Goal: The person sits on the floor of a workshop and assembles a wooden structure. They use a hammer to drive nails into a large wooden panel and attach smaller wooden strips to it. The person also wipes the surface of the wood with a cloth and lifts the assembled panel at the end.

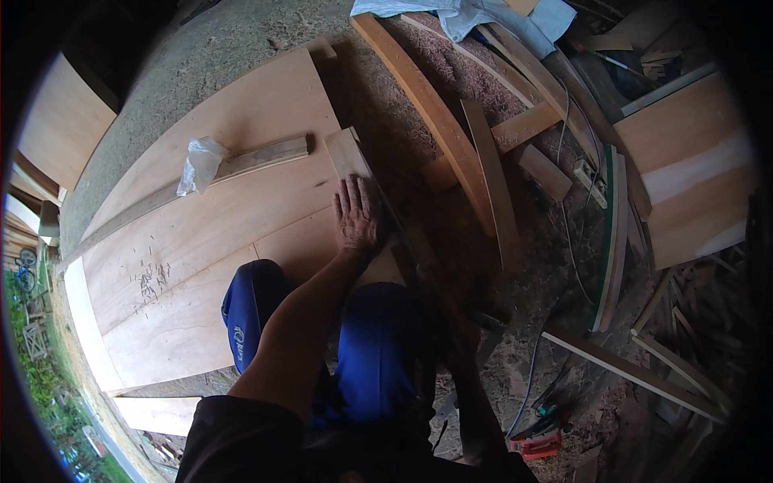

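Observation:
My left hand (358, 216) lies flat, fingers stretched out, pressing on a short wooden board (346, 150) at the right edge of a large pale plywood sheet (185, 298). My right hand (457, 344) is low beside my right knee, in dark shadow and blurred. Its fingers do not show clearly, nor whether anything is in them. A dim, narrow shape (417, 244) runs from near the board's edge toward that hand; I cannot make out its kind.
A long wooden batten (266, 156) and a crumpled clear plastic bag (201, 165) lie on the plywood, with several nails (151, 280). Curved orange-brown beams (427, 113) stand to the right. A power strip (590, 183), cables and a red power tool (536, 444) are on the floor.

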Available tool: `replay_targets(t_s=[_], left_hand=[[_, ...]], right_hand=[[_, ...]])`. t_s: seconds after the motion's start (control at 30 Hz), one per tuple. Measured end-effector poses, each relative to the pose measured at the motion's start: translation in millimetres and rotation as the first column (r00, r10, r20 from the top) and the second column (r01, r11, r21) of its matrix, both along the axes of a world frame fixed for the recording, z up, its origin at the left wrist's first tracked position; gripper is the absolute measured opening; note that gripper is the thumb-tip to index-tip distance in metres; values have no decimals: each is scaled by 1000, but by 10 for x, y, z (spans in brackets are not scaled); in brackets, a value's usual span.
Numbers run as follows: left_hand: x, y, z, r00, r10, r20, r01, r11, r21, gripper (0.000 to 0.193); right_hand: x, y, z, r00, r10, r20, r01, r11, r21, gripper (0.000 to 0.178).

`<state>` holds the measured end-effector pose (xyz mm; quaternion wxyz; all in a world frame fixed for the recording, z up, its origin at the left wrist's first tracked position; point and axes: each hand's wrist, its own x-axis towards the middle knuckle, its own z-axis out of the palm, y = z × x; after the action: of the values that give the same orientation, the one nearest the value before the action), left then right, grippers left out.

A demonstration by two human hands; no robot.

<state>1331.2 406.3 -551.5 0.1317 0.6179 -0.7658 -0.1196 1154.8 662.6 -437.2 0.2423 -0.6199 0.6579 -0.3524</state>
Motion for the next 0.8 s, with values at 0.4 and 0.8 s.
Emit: replay_targets(t_s=[0.4, 0.8], left_hand=[[-48, 6, 3, 1000, -13, -11, 13, 1000, -1, 77], [112, -19, -11, 999, -13, -52, 13, 1000, 0, 94]], right_hand=[[-53, 474, -24, 973, 2, -233, 1, 1000, 15, 58], [-463, 529, -198, 930, 61, -362, -92, 993, -70, 40]])
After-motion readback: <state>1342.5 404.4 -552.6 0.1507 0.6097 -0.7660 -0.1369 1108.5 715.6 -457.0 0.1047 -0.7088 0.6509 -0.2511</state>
